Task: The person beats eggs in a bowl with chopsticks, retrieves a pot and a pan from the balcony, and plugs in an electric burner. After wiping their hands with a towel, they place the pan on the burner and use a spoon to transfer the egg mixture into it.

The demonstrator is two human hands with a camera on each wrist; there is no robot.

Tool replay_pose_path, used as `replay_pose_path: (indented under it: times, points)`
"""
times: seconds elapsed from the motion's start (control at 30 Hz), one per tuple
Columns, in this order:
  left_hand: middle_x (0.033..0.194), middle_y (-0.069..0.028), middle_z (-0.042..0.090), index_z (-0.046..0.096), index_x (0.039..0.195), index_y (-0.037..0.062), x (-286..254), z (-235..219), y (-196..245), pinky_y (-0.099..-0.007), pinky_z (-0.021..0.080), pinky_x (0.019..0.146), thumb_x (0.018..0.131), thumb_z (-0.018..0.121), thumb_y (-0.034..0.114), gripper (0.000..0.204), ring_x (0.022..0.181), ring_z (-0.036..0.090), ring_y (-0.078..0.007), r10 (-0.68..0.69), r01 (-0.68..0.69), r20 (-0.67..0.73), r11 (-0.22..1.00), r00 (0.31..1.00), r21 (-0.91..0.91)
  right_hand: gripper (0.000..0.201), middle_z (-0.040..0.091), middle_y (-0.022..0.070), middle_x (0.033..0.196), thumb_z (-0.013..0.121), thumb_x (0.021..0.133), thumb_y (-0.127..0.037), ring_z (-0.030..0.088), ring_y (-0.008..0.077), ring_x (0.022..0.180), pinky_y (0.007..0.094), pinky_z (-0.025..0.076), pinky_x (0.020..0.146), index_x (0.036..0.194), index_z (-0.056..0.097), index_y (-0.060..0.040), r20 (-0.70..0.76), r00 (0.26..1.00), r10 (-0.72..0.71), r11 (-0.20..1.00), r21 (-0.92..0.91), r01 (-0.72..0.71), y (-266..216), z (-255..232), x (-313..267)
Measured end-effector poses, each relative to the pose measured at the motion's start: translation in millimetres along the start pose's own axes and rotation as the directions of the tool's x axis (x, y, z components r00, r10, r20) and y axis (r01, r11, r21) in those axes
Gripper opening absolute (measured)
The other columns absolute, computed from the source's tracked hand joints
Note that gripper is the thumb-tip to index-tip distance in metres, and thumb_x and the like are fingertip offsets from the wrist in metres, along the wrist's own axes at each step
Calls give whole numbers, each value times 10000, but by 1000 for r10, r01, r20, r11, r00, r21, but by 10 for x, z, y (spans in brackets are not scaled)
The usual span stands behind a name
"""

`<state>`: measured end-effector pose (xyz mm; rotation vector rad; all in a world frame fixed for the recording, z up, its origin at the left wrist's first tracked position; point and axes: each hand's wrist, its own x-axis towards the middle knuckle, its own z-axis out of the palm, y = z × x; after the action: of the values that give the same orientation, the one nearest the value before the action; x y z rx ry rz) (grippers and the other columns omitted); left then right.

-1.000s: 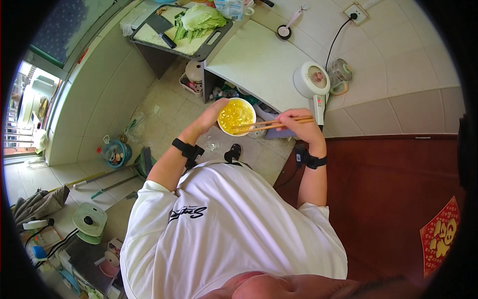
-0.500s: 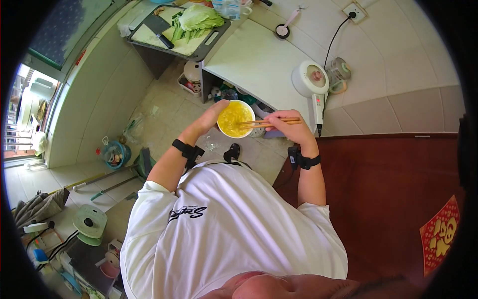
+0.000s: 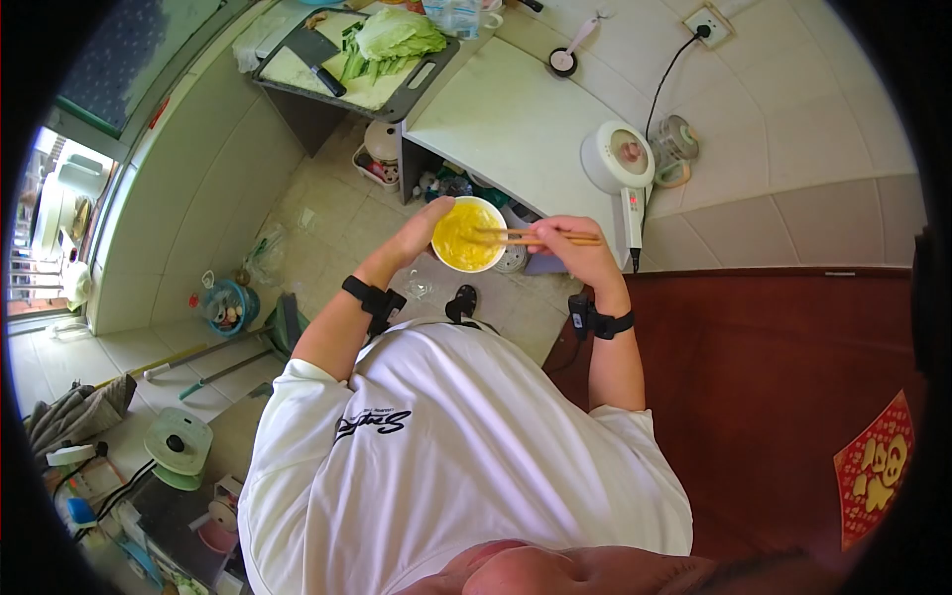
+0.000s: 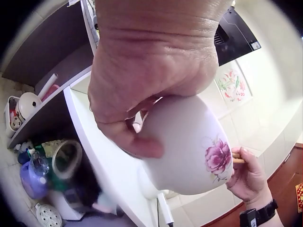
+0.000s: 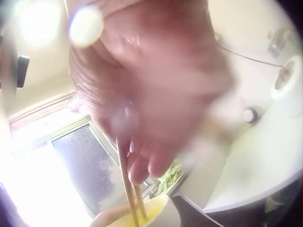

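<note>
My left hand (image 3: 421, 233) grips a white bowl (image 4: 189, 151) by its side, thumb at the rim and fingers curled under it. A purple flower is printed on the bowl's outside in the left wrist view. Beaten egg (image 3: 458, 243), yellow and frothy, lies inside. My right hand (image 3: 578, 248) holds a pair of wooden chopsticks (image 3: 516, 237), whose tips dip into the egg. In the right wrist view the chopsticks (image 5: 127, 184) run down from the fingers into the bowl, which shows only in part at the bottom edge.
A white counter (image 3: 506, 119) stands ahead, bearing a white electric pot (image 3: 607, 169) and a glass jug (image 3: 677, 139). Farther left, a cutting board (image 3: 402, 102) holds cabbage (image 3: 402, 38) and a cleaver (image 3: 315, 50). A blue waste bin (image 3: 248, 307) sits on the floor at left.
The right hand and chopsticks have shifted left, their tips moving from the bowl's near side toward its middle. The egg's surface has swirled. The left hand keeps the bowl almost in place.
</note>
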<state>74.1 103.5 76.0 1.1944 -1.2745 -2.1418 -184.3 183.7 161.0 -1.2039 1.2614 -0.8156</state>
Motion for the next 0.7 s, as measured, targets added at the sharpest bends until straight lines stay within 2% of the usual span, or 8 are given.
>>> replay_pose_path:
  times: [0.07,0.17,0.27,0.37,0.47,0.53,0.67,0.7]
  points:
    - [1100,-43,658,551,1247,57,71,-31,-82,-262,500,699,985,331,491,553,902,637,-133,25,-26,-15,1000,1000,-14,213,697,127,926,574,940,-115,674,154,794,260,560,718,1032,651,61,18,999,37,999,-37,-36,30,10,18]
    - [1103,-48,659,550,1250,57,80,-42,-98,-264,503,707,987,324,485,551,907,643,-136,37,-37,0,997,999,-68,222,697,127,923,577,940,-119,674,149,791,258,559,712,1049,646,61,-79,992,-95,994,39,99,82,14,39]
    - [1110,-52,659,547,1255,61,105,-89,-119,-265,507,720,990,317,482,549,914,648,-141,35,-35,0,999,999,-16,223,697,124,923,571,944,-122,674,147,784,258,557,714,1050,648,58,25,999,45,999,-17,-44,16,62,27]
    - [1108,-51,660,546,1257,64,77,-78,-108,-270,510,728,990,315,484,548,922,649,-140,33,-34,-9,998,999,-48,229,698,122,925,562,950,-127,675,145,783,258,554,720,1056,648,56,-107,989,-103,994,31,107,45,90,43]
    - [1107,-52,660,537,1262,69,95,-89,-130,-281,522,716,991,309,486,547,925,651,-139,43,-43,-32,999,999,-27,231,700,121,929,554,954,-131,678,147,788,253,549,726,1049,650,56,29,999,45,997,-56,-43,29,101,31]
    - [1104,-56,660,535,1261,72,117,-93,-158,-285,529,707,991,307,490,547,930,651,-141,50,-52,-41,998,998,-46,232,702,120,924,551,955,-134,677,144,783,247,543,715,1038,651,57,-108,987,-121,991,-62,115,48,112,46]
    - [1115,-69,648,489,1295,93,101,-62,-188,-303,552,700,994,296,500,542,940,654,-155,134,-141,-82,987,988,-80,232,703,117,917,549,954,-137,673,140,785,241,535,709,1027,655,56,-47,998,-43,996,-85,39,-30,120,10]
    - [1115,-69,648,489,1295,93,100,-42,-195,-303,552,700,994,296,500,542,940,654,-155,136,-142,-81,987,987,-80,233,704,117,916,550,953,-140,673,141,785,240,534,705,1024,655,55,-121,988,-98,994,-53,92,-32,114,-9]
